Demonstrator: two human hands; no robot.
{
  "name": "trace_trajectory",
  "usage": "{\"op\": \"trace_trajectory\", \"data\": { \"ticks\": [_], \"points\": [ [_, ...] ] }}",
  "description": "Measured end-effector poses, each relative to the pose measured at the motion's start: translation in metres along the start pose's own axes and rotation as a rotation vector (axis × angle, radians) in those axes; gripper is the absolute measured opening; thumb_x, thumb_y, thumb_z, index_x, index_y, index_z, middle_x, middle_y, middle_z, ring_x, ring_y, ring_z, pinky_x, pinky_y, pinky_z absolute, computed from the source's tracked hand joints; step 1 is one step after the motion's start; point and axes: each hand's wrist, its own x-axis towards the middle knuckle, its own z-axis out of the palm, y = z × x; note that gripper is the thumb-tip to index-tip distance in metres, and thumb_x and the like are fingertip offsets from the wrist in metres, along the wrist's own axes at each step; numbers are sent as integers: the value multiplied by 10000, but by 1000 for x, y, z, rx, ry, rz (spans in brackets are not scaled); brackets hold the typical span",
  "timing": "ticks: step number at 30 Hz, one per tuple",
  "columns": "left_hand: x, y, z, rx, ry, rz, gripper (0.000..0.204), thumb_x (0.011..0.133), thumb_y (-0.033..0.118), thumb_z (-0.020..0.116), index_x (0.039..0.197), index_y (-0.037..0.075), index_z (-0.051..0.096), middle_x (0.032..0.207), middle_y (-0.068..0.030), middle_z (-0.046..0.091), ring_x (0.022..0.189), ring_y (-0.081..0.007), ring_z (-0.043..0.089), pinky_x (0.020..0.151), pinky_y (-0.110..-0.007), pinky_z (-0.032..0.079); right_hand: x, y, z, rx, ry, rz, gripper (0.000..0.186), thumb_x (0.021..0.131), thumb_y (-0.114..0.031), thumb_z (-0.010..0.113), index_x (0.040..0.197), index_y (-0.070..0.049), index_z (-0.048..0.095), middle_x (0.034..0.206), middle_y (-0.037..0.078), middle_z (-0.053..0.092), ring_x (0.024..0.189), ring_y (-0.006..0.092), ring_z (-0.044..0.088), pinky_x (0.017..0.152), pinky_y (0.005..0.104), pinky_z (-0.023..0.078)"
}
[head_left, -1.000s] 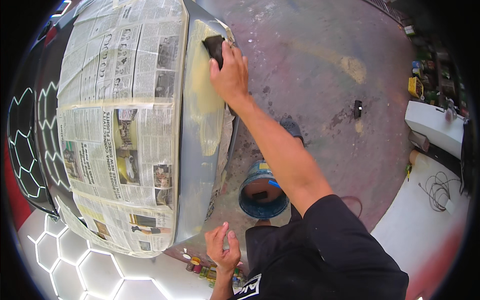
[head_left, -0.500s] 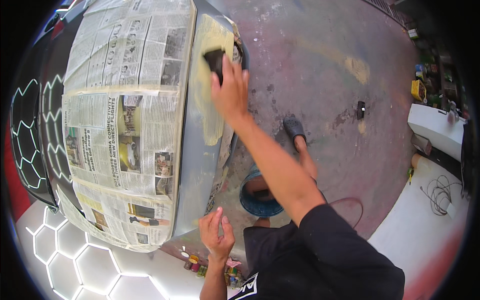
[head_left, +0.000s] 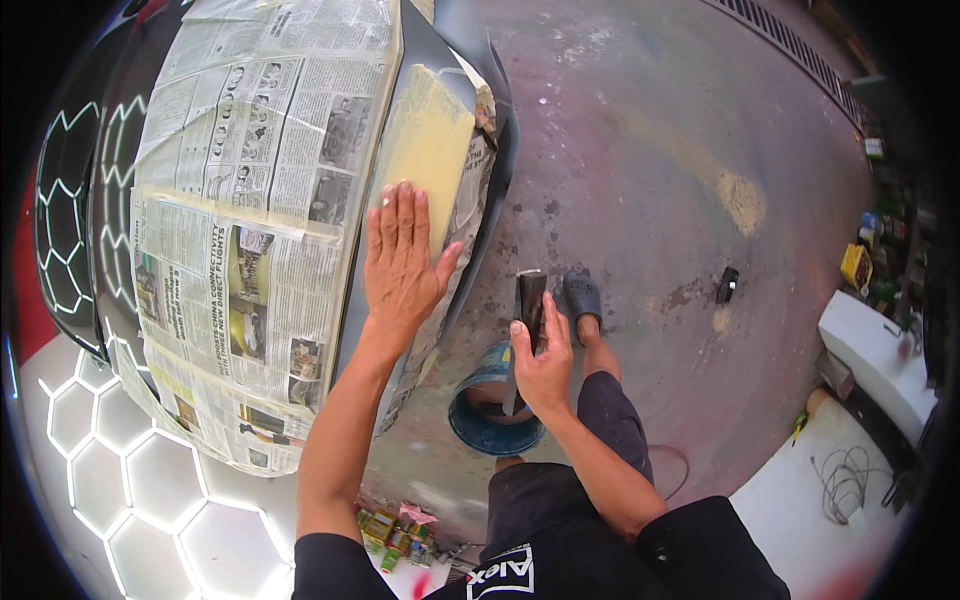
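Two hands are at work on a car panel. The left hand lies flat on the grey panel, with its fingers spread apart and the fingertips on the low edge of the pale yellow filler patch. The right hand is off the car, at about 4 o'clock from the left hand. Its fingers are clamped on a dark sanding block, held over the blue bucket on the floor. Newspaper sheets cover the car at 9 o'clock from the patch.

To do this feeling step well, I think the flat palm should slide slowly and lightly over the whole patch, so bumps and dips can be felt. The block should stay away from the panel, so no grit drips on it.

Half a second ago the right hand was up on the patch, pressing the block against it at the top. Now that hand is down by the bucket. The left hand was low by the body with its fingers loose; now it is up on the panel.
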Motion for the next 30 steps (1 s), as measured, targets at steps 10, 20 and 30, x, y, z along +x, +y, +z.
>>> {"op": "trace_trajectory", "data": {
  "ticks": [10,20,30],
  "points": [
    [107,10,40,49,19,8,954,1054,632,531,1709,-2,250,1795,-184,212,1681,-345,138,1366,-489,99,46,24,-57,-185,-118,-64,650,1067,-119,703,1623,54,414,1302,101,556,1047,147,626,895,284,530],
    [-64,29,24,24,-75,-76,919,1056,545,581,1719,13,232,1799,-171,210,1682,-334,144,1365,-487,105,36,19,-75,-230,-214,-92,662,1063,-162,728,1614,58,435,1247,60,558,1002,108,611,865,260,529],
    [-296,226,0,-1016,-130,-811,694,984,116,629,1621,-38,403,1548,-260,576,1443,-426,544,1233,-473,396,-52,94,-72,-184,-578,187,832,923,-181,812,1578,117,393,1297,167,648,1112,213,687,921,332,574]
  ]
}}
